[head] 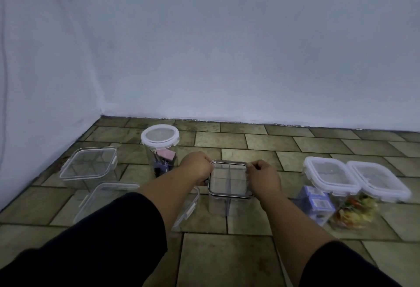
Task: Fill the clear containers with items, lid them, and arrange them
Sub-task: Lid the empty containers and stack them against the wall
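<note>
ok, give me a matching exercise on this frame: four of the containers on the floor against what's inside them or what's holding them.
Things:
1. round-lidded container
2. dark-rimmed container
3. far-right container
4. second container from the right

States:
A. multicoloured items inside
B. blue box inside
C. gripped at the rim by the left hand and the right hand
D. pink and purple items inside

Pairs: 1-D, 2-C, 3-A, 4-B
</note>
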